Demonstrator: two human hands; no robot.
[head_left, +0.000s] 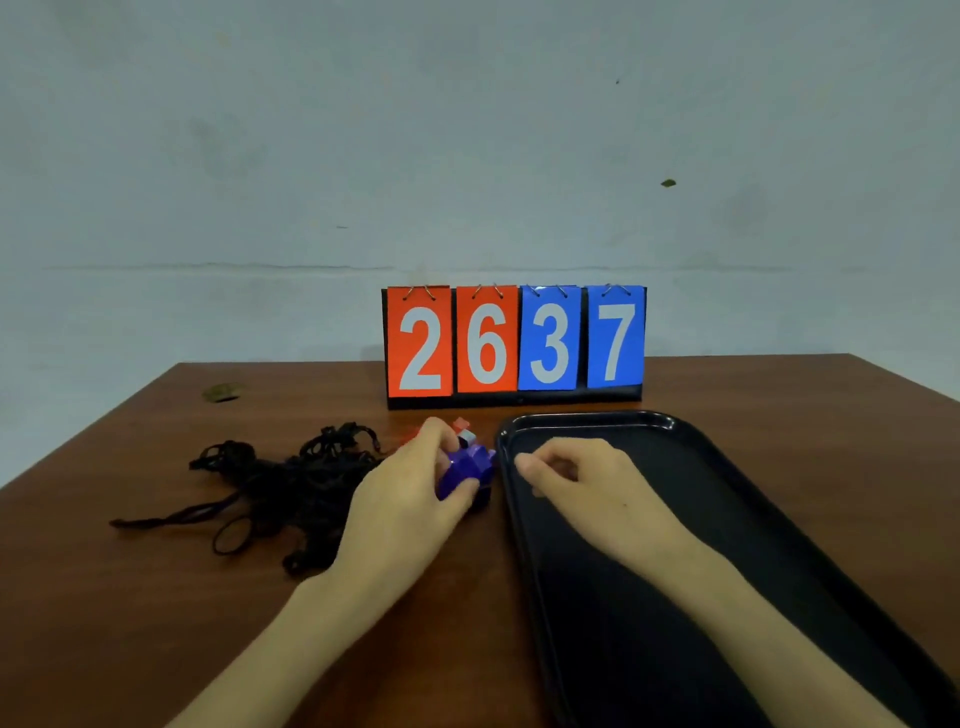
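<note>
My left hand (410, 499) grips a blue plastic block piece (467, 467) on the brown table, just left of the black tray (779, 519). Small red and white pieces (464, 431) show just behind the blue one, partly hidden by my fingers. My right hand (582, 478) hovers over the tray's left part with its fingers curled and fingertips together; I cannot tell whether it pinches anything.
A tangled black net or cord bundle (280, 493) lies on the table left of my left hand. A flip scoreboard (514, 345) reading 2637 stands at the back edge. A small dark spot (222, 393) marks the far left of the tabletop.
</note>
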